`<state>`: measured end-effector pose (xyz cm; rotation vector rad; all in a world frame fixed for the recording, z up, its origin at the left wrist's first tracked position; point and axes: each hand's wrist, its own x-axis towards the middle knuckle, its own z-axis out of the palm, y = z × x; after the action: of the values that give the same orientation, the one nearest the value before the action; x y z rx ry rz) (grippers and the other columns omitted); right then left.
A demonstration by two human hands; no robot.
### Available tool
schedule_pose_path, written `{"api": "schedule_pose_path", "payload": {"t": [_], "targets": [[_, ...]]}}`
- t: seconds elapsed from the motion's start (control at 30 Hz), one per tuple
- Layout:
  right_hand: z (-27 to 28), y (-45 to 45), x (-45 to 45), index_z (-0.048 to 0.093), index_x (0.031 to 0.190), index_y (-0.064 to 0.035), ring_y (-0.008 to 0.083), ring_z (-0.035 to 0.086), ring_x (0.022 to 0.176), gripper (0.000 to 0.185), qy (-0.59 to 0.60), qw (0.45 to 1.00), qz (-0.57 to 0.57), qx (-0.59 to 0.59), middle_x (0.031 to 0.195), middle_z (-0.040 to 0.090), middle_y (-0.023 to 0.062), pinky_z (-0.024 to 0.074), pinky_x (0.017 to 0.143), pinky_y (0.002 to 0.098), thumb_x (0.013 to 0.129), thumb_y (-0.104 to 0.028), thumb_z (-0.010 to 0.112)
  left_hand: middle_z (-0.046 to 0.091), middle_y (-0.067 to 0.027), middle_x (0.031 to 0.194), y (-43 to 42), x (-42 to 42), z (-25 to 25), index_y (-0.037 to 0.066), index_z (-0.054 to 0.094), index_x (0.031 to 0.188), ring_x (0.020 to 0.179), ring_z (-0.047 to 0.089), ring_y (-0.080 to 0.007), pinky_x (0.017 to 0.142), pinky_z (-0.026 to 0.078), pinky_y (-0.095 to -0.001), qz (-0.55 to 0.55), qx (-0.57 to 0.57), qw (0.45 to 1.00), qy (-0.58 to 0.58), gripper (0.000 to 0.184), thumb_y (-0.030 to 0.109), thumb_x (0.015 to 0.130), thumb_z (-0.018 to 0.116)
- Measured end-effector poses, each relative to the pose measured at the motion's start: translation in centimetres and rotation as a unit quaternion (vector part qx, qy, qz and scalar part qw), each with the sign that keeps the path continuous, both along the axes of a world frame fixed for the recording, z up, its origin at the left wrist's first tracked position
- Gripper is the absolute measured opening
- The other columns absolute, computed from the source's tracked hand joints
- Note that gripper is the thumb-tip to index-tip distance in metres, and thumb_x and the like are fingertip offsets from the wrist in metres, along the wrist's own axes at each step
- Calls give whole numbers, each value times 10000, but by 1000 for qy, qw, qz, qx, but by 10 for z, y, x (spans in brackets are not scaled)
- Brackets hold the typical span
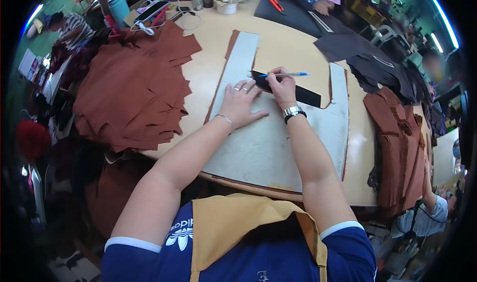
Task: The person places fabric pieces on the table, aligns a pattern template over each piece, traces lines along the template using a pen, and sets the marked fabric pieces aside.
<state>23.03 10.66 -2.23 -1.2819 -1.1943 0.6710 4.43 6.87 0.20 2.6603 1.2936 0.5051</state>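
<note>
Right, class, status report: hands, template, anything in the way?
Left hand flat on white template. Right hand holding pen at black strip. Brown piles clear of template.

Before you, the template (253,142) lies at the near edge of the bench (293,38), on a sheet (231,44). A strip (308,97) lies between its two far prongs. One stack (134,88) lies by your left edge, another stack (395,152) by the right. A tub (227,7) stands near the far edge.
</note>
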Motion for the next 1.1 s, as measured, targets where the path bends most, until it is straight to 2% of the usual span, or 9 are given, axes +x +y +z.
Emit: {"api": "schedule_pose_path", "payload": {"t": [0.07, 0.23, 0.4, 0.5, 0.9, 1.0, 1.1], "targets": [[4, -17, 27, 645, 883, -19, 81, 599, 705, 80, 66, 998, -15, -4, 756, 651, 14, 483, 646, 237, 849, -91, 653, 470, -110, 1456, 0, 3, -1, 162, 569, 1289, 1391, 368, -301, 1117, 264, -574, -1, -10, 1000, -4, 702, 640, 785, 673], [15, -90, 139, 636, 832, -37, 50, 523, 633, 64, -88, 979, -181, 15, 692, 602, -16, 431, 571, 232, 862, -93, 630, 468, -116, 1460, -2, 4, 1, 154, 567, 1265, 1390, 369, -317, 1121, 265, -591, -3, 4, 1000, -18, 652, 585, 795, 705], [-13, -116, 208, 639, 831, -33, 57, 527, 625, 80, -79, 968, -238, -16, 677, 599, -14, 441, 584, 237, 844, -111, 651, 460, -131, 1476, -2, 5, 2, 159, 555, 1289, 1406, 355, -325, 1132, 238, -612, 1, -8, 1000, -8, 671, 600, 801, 687], [-5, -118, 196, 640, 834, -25, 58, 530, 624, 97, -120, 966, -229, -21, 673, 599, -10, 445, 588, 236, 838, -119, 662, 462, -134, 1476, -3, 5, 2, 157, 548, 1294, 1406, 357, -329, 1133, 237, -613, 1, -5, 1000, -5, 675, 602, 805, 683], [-3, -117, 193, 653, 823, -26, 89, 580, 615, 129, -140, 961, -235, -32, 670, 638, 24, 478, 616, 258, 814, -154, 661, 465, -130, 1475, -2, 4, 2, 160, 556, 1281, 1403, 364, -337, 1123, 254, -622, 0, 0, 1000, -8, 663, 604, 806, 682], [-6, -117, 198, 654, 883, -32, 87, 574, 602, 122, -151, 961, -228, -35, 715, 662, 34, 472, 595, 241, 857, -151, 645, 458, -131, 1482, -2, 3, 0, 159, 560, 1280, 1409, 355, -339, 1126, 246, -626, -3, -13, 1000, -12, 665, 605, 803, 684], [7, -131, 201, 647, 979, -34, 76, 550, 591, 137, 95, 974, -206, -28, 791, 686, 52, 462, 566, 223, 931, -156, 609, 447, -134, 1488, 0, 2, 1, 152, 556, 1291, 1414, 343, -345, 1134, 236, -622, -5, -18, 1000, -10, 672, 596, 804, 689]]}}
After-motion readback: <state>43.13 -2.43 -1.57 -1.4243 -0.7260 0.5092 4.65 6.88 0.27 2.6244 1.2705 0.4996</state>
